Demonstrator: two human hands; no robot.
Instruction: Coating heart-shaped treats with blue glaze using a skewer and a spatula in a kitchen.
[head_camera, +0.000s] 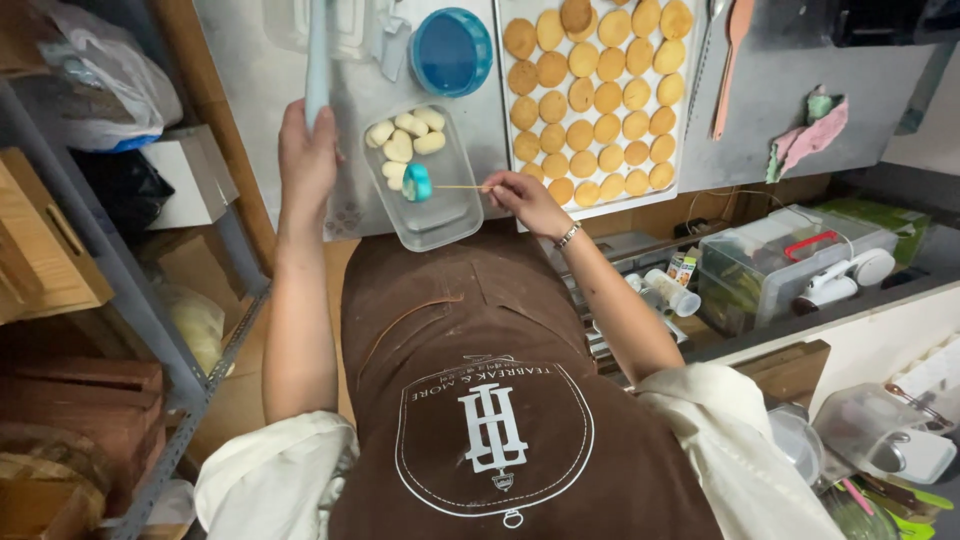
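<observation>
Left hand (306, 150) grips a pale tube (317, 55). Right hand (522, 197) pinches a skewer (462, 187), poking what's probably a teal mold (417, 181) in the tub (440, 225); keep the skewer level.

A grey, flour-dusted surface (770, 90) carries everything here. Near its front edge sits a clear plastic container (440, 215) with pale dough pieces (405, 135) and one turquoise piece (416, 181) inside. Just beyond it rests a round blue lid (452, 51), with a clear plastic box (345, 25) beside that at the far edge. Right of the container lies a baking tray (503, 100) packed with rows of golden round biscuits (595, 100). Further right, a wooden spatula (732, 60) lies lengthwise, and a crumpled pink and green cloth (812, 130) sits near the front edge
</observation>
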